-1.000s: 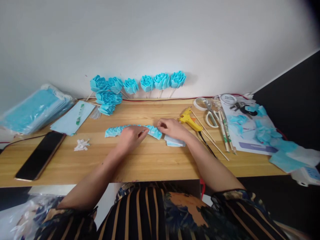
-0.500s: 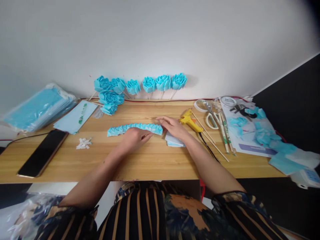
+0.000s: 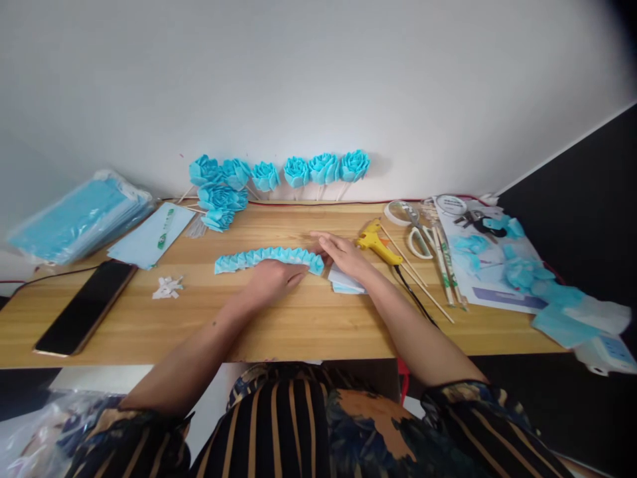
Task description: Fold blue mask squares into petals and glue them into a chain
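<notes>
A pleated light-blue strip [image 3: 249,259] lies in a shallow arc on the wooden table, in front of me. My left hand [image 3: 276,279] rests at the strip's near edge, fingers bent; what its fingertips hold, if anything, is hidden. At the strip's right end is my right hand [image 3: 342,253], its fingers slightly curved and pointing left, thumb hidden behind them. Whether it pinches the strip cannot be seen. Partly under my right wrist sits a small stack of pale blue and white pieces [image 3: 344,282].
Blue flowers on sticks [image 3: 297,171] lean at the wall. Left are packaged blue sheets [image 3: 79,216], flat pale sheets [image 3: 152,236], a phone [image 3: 84,309] and white scraps [image 3: 168,287]. Right are a yellow glue gun [image 3: 379,242], scissors [image 3: 421,240], tape [image 3: 398,212], sticks [image 3: 428,289] and blue scraps [image 3: 522,272].
My left hand has turned slightly, its fingers now lower and more closed against the strip. The strip's middle bows a little more. My right hand has barely moved.
</notes>
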Demonstrator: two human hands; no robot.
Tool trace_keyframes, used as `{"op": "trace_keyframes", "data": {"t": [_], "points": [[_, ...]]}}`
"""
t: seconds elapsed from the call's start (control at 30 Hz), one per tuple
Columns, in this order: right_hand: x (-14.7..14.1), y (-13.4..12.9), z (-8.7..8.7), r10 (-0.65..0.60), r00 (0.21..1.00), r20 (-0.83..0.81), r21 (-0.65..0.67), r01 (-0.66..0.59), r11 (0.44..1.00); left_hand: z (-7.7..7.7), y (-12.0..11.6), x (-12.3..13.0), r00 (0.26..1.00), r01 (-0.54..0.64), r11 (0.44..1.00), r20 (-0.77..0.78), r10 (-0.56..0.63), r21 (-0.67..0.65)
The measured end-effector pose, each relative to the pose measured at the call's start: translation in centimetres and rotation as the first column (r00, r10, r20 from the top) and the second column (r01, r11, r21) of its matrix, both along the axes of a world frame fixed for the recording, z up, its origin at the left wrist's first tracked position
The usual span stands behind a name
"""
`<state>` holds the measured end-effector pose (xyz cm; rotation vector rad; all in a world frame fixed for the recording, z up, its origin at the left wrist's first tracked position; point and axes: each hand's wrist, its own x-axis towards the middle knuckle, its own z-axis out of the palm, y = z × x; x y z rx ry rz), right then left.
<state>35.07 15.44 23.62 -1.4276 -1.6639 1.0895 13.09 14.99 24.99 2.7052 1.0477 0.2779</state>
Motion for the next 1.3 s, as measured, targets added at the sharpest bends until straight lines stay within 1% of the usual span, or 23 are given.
{"op": "trace_keyframes", "data": {"t": [0.03,0.07,0.1,0.13,0.2,0.23,0.27,0.3,0.33,0.4,0.43,0.5,0.57,0.63,0.7,0.77,0.83,0.93,1.03,1.1,1.17,1.3], "points": [[0.0,0.0,0.0,0.001,1.000,0.011,0.019,-0.001,1.000,0.1,0.0,0.2,1.000,-0.003,1.000,-0.031,0.003,0.005],[0.1,0.0,0.2,-0.013,0.999,0.039,0.065,0.011,0.998,0.1,-0.1,0.3,0.998,-0.007,1.000,-0.058,0.008,0.010],[0.3,-0.1,0.6,-0.047,0.996,0.078,0.139,0.036,0.990,0.2,-0.2,0.5,0.997,-0.012,1.000,-0.079,0.013,0.015],[0.5,-0.2,1.2,-0.105,0.988,0.117,0.236,0.075,0.969,0.2,-0.2,0.6,0.995,-0.022,1.000,-0.092,0.024,0.019],[1.2,-0.6,2.9,-0.247,0.956,0.160,0.436,0.156,0.887,0.1,-0.3,0.7,0.993,-0.072,0.997,-0.094,0.073,0.021],[1.7,-1.1,4.0,-0.304,0.938,0.168,0.508,0.182,0.842,0.0,-0.3,0.7,0.990,-0.107,0.994,-0.086,0.108,0.018],[2.1,-1.6,5.1,-0.339,0.922,0.188,0.555,0.185,0.811,-0.2,-0.3,0.7,0.987,-0.142,0.990,-0.071,0.142,0.012],[2.5,-2.3,6.1,-0.358,0.904,0.233,0.580,0.166,0.797,-0.3,-0.2,0.6,0.984,-0.170,0.986,-0.053,0.170,0.004],[2.9,-3.2,6.9,-0.359,0.886,0.294,0.583,0.132,0.802,-0.4,-0.1,0.4,0.982,-0.187,0.982,-0.032,0.186,-0.009],[3.4,-5.1,7.8,-0.319,0.850,0.418,0.543,0.048,0.838,-0.5,0.0,0.2,0.982,-0.188,0.981,0.027,0.189,-0.041],[3.5,-6.2,7.8,-0.287,0.838,0.464,0.510,0.012,0.860,-0.5,0.1,0.1,0.981,-0.181,0.982,0.061,0.184,-0.060],[3.8,-8.3,7.0,-0.240,0.827,0.508,0.459,-0.023,0.888,-0.2,0.1,0.1,0.976,-0.173,0.981,0.117,0.183,-0.092],[4.1,-10.1,5.5,-0.247,0.816,0.522,0.435,-0.006,0.900,0.1,0.0,0.1,0.971,-0.173,0.980,0.151,0.187,-0.102],[4.3,-11.3,4.0,-0.263,0.802,0.537,0.430,0.008,0.903,0.3,-0.2,0.2,0.969,-0.170,0.981,0.164,0.184,-0.097],[4.6,-11.8,2.8,-0.256,0.786,0.563,0.433,-0.017,0.901,0.5,-0.3,0.2,0.969,-0.159,0.982,0.176,0.175,-0.098],[4.8,-11.8,1.9,-0.245,0.774,0.584,0.439,-0.047,0.897,0.5,-0.3,0.2,0.968,-0.148,0.983,0.188,0.166,-0.107],[4.9,-11.6,1.3,-0.246,0.791,0.560,0.447,-0.039,0.894,0.4,-0.3,0.2,0.967,-0.140,0.983,0.199,0.161,-0.115],[5.1,-11.2,0.9,-0.247,0.874,0.419,0.430,0.048,0.902,0.4,-0.3,0.2,0.966,-0.144,0.982,0.196,0.166,-0.123],[5.3,-11.0,1.1,-0.288,0.920,0.264,0.313,0.201,0.928,0.4,-0.2,0.2,0.965,-0.157,0.979,0.191,0.181,-0.133],[5.5,-10.9,1.2,-0.337,0.924,0.182,0.220,0.296,0.930,0.4,-0.2,0.1,0.962,-0.156,0.978,0.202,0.182,-0.138],[5.7,-10.7,1.2,-0.392,0.912,0.118,0.161,0.372,0.914,0.4,-0.2,0.1,0.959,-0.144,0.979,0.223,0.174,-0.147],[6.4,-9.9,1.2,-0.463,0.885,0.040,0.145,0.454,0.879,0.2,-0.1,0.1,0.947,-0.102,0.977,0.283,0.154,-0.190]]}}
